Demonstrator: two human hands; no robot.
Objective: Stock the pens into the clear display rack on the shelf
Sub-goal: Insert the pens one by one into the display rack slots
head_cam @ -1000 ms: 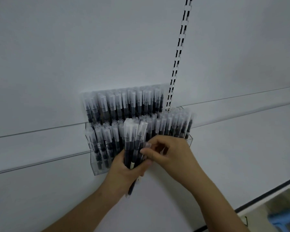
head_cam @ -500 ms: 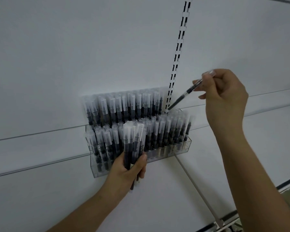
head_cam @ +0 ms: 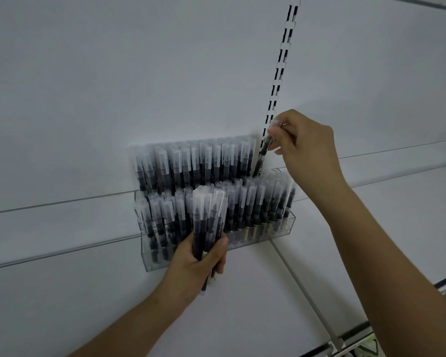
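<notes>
A clear tiered display rack [head_cam: 286, 226] stands on the white shelf against the back panel, packed with several rows of black pens with frosted caps [head_cam: 191, 163]. My left hand [head_cam: 198, 264] grips a bundle of pens [head_cam: 209, 217] upright in front of the rack's lower tier. My right hand [head_cam: 301, 145] pinches a single pen [head_cam: 262, 157] near its cap. That pen is nearly upright, and its tip reaches down at the right end of the rack's back row.
A slotted upright rail [head_cam: 281, 65] runs up the white back panel just behind the right hand. The white shelf board [head_cam: 384, 228] stretches to the right, with a shelf edge strip [head_cam: 345, 343] at the lower right.
My right hand took one pen from the bundle, lifted it up to the right, and has now lowered it toward the right end of the back row. The left hand has stayed put.
</notes>
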